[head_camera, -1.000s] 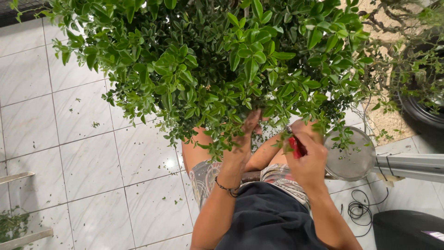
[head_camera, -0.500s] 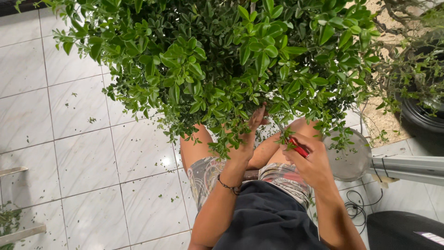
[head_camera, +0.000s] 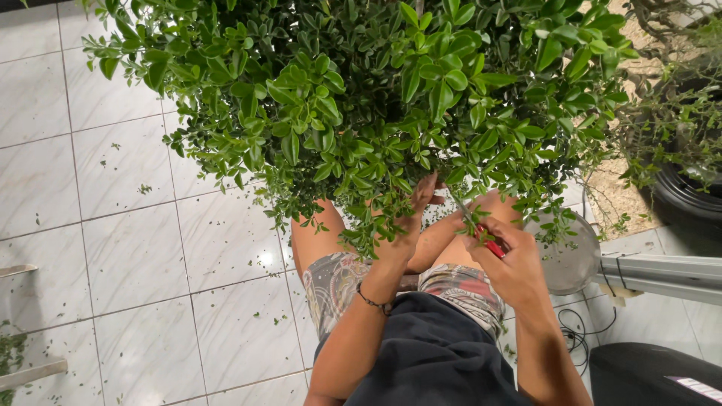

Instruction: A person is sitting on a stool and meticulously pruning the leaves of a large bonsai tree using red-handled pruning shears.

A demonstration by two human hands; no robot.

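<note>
A pale, slanted label (head_camera: 696, 387), perhaps a sticker, lies on the black object (head_camera: 647, 368) at bottom right.

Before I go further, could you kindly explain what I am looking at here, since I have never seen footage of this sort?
There is no machine: one camera worn on a person's head looks straight down, so you see their own arms, lap and knees. In front of them stands a dense green bush with small glossy leaves. The left hand reaches into the lower twigs. The right hand has its grip closed on red-handled pruning scissors, blades pointing into the foliage. Below is a white tiled floor scattered with leaf clippings. To the right are a round metal bowl, a black cable and a dark plant pot.
</note>
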